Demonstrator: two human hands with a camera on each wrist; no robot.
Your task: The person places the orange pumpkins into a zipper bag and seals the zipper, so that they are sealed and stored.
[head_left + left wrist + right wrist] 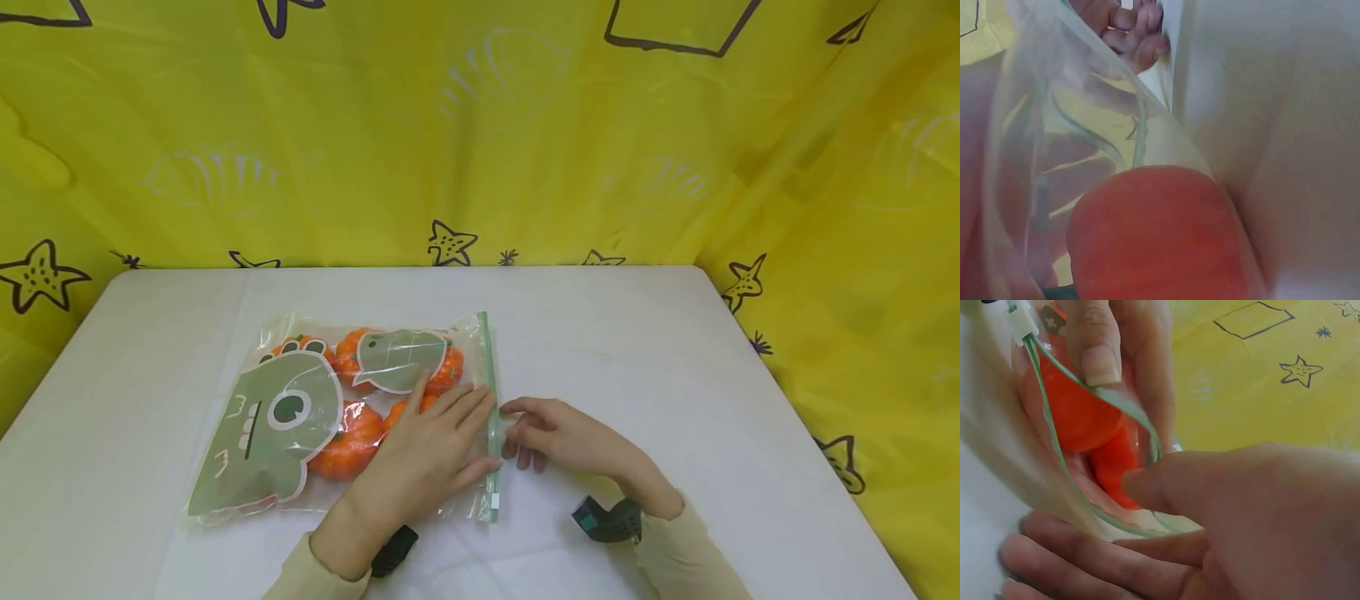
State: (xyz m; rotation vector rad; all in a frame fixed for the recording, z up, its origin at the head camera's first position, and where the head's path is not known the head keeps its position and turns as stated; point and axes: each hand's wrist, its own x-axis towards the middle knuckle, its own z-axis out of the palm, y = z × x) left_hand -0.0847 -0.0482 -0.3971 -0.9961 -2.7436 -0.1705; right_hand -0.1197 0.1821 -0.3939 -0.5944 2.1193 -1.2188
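Note:
A clear zip bag with a green one-eyed monster print lies on the table, holding several orange toy pumpkins. My left hand rests on its right part with fingers extended, the thumb reaching the green zip strip. Beside that strip is my right hand, its fingers loosely bent. From the right wrist, the bag's mouth gapes around a pumpkin; the right thumb is at the mouth and the other fingers lie below the lower rim. A white slider sits at one end of the zip.
The white table extends around the bag. Yellow cloth with drawn starfish and fish hangs behind and at the sides. Dark wrist cameras are worn on both wrists, close to the tabletop.

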